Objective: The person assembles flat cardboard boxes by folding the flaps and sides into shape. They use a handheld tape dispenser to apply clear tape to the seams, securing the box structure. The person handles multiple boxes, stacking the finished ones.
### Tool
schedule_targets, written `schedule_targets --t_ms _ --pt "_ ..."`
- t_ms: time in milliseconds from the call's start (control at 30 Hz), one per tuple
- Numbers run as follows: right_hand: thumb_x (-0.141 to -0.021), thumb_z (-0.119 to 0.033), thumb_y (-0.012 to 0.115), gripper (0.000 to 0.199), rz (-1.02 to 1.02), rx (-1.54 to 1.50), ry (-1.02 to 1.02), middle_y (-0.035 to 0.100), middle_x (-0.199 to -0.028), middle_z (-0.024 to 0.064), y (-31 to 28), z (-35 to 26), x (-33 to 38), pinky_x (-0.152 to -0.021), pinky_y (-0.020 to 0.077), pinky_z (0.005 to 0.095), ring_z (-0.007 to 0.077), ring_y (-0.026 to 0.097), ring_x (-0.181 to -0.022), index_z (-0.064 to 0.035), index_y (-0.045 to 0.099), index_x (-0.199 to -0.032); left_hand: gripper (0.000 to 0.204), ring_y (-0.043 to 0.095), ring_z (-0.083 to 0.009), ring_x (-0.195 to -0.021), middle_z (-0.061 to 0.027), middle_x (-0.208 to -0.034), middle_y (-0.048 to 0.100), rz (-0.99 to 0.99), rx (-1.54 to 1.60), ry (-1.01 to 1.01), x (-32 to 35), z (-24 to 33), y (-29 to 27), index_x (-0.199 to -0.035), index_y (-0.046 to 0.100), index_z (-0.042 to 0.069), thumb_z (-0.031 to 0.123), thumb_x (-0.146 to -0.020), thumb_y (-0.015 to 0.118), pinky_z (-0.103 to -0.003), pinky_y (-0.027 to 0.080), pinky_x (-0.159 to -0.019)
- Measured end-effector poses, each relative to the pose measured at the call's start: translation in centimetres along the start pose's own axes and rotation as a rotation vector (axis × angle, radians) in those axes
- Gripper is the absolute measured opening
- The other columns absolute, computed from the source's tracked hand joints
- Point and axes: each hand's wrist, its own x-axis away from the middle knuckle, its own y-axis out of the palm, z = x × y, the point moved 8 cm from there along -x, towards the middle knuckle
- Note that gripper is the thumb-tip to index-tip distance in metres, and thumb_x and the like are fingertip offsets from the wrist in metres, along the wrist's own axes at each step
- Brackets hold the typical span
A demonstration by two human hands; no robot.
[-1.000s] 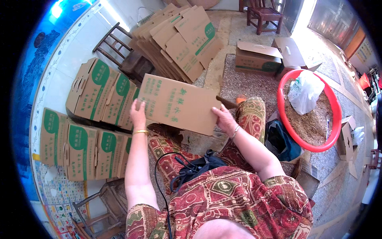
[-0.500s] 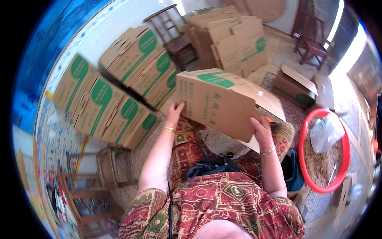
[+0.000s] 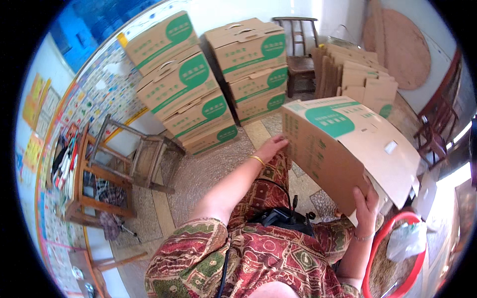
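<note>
A brown cardboard box [image 3: 323,149] with a green printed patch is held tilted over my lap, to the right of the middle. My left hand [image 3: 273,148] grips its near left corner, the fingertips partly hidden behind the edge. At the other end of the near panel, my right hand [image 3: 366,202] holds the box edge, thumb against the cardboard and the other fingers mostly out of sight. A loose-looking flap [image 3: 397,171] spreads out on the right side of the box. The inside of the box cannot be seen.
Two stacks of closed cartons [image 3: 191,82] [image 3: 253,59] rise ahead to the left. Flattened cartons [image 3: 367,82] lean together behind the box. A wooden chair [image 3: 300,67] stands beyond, another [image 3: 149,154] at left. A red ring-shaped rim [image 3: 366,278] with a plastic bag [image 3: 406,242] lies at right.
The view has swung left, so the stacks and chairs sit farther right in the picture. Both hands still hold the box, which now appears farther right and more steeply tilted.
</note>
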Motion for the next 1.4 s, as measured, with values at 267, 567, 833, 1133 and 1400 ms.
schedule_targets --t_ms 267,567,833,1133,1400 --pt "-0.082 -0.008 0.056 0.038 -0.102 0.384 -0.046 0.055 -0.12 0.0197 -0.3 -3.7 3.0 -0.102 0.0316 0.0384 0.032 0.049 -0.117 0.0048 0.053 -0.118 0.042 0.051 -0.0155 -0.109 -0.0072 -0.119 0.055 -0.261 -0.248 -0.068 0.2 -1.4 3.2 -0.122 0.051 -0.001 0.011 -0.083 0.063 -0.029 0.041 -0.094" --pt "-0.085 -0.012 0.058 0.043 -0.144 0.362 0.024 0.052 -0.124 0.0199 -0.2 -3.3 4.6 -0.1 0.0344 0.0362 0.0295 0.048 -0.117 0.0068 0.049 -0.122 0.058 0.049 -0.0165 -0.114 -0.0082 -0.121 0.055 -0.348 -0.041 -0.043 -0.6 -3.5 5.3 -0.13 0.041 -0.001 0.003 -0.078 0.067 -0.03 0.038 -0.098" --pt "-0.083 -0.01 0.057 0.045 -0.157 0.364 0.04 0.053 -0.121 0.0223 0.8 -4.1 5.8 -0.101 0.0328 0.0389 0.0336 0.048 -0.117 0.0049 0.048 -0.124 0.06 0.052 -0.0183 -0.11 -0.0105 -0.119 0.056 -0.396 -0.233 -0.072 -1.0 -3.0 6.1 -0.127 0.041 -0.002 0.008 -0.076 0.072 -0.032 0.04 -0.096" --pt "-0.086 -0.03 0.055 0.043 -0.246 0.865 -0.103 0.057 -0.112 0.022 3.7 -4.3 7.3 -0.095 0.0377 0.0446 0.037 0.054 -0.105 0.0021 0.055 -0.116 0.071 0.043 -0.0207 -0.121 -0.0118 -0.128 0.049 -0.385 0.062 0.035 -1.5 -3.6 6.7 -0.132 0.034 -0.002 0.009 -0.075 0.073 -0.034 0.031 -0.105" --pt "-0.085 -0.024 0.054 0.045 -0.2 0.728 -0.155 0.056 -0.112 0.0231 4.4 -6.4 3.8 -0.097 0.0352 0.0429 0.0377 0.05 -0.108 0.004 0.051 -0.12 0.063 0.041 -0.0206 -0.123 -0.0116 -0.131 0.046 -0.325 -0.117 0.028 -1.1 -2.8 6.7 -0.133 0.034 -0.002 0.018 -0.082 0.065 -0.034 0.032 -0.103"
